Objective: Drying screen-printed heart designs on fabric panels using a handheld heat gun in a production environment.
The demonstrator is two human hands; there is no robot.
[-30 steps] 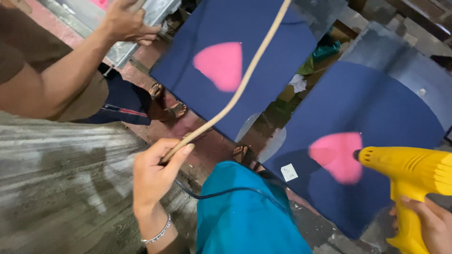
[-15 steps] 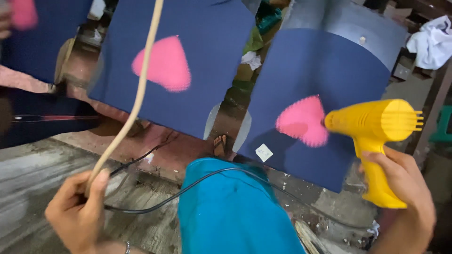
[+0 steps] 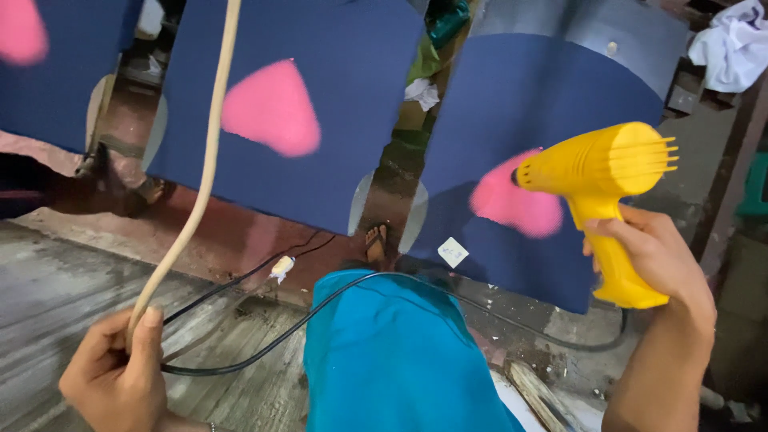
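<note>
Heat gun aimed at a pink heart, rod held in the other hand

Head view: right hand (image 3: 652,256) sits at the right of the frame, forearm rising from the bottom edge and wrist bent slightly inward. Its fingers are wrapped shut around the handle of a yellow heat gun (image 3: 600,180), thumb side toward the camera. The gun's barrel is level and points left, its dark nozzle just in front of a pink heart shape (image 3: 512,204) on a dark blue fabric panel (image 3: 544,112). That panel stands tilted, with a small white tag (image 3: 453,252) near its lower edge. A black cord (image 3: 336,300) runs from below the gun, loops across the floor and passes over the person's teal-clad leg (image 3: 392,352).

Left hand (image 3: 116,376) is low at the bottom left, back of the hand toward the camera, fingers curled closed with the thumb upright against a long pale rod (image 3: 204,160). The rod rises from this grip, curves up and right, and leaves the frame at the top, crossing in front of a second blue panel (image 3: 320,96) that carries its own pink heart (image 3: 272,108). A third panel with a pink patch shows at the top left corner (image 3: 48,72).

Between the panels a sandalled foot (image 3: 376,240) rests on the reddish floor. White cloth (image 3: 732,44) lies bunched at the top right. The two hands are well apart.
</note>
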